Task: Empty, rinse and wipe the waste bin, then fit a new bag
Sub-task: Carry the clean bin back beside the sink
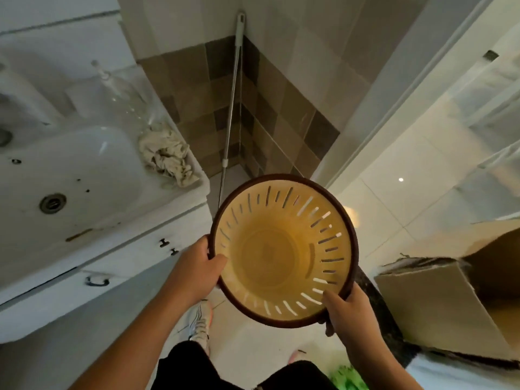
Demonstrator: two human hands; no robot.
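You are holding the waste bin (284, 251) above the floor, right of the sink (70, 170), mouth facing you, long axis running away downward. Your left hand (197, 268) and right hand (344, 306) are gripping its brown rim, fingers (218, 261) curled over.

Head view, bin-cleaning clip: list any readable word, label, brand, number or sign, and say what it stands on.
No readable text anywhere in this frame.
Waste bin, held by the left hand and right hand: raised marks on its inner base, too blurred to read.
Cardboard box: no print visible.
Clear bottle by the sink: no label legible.
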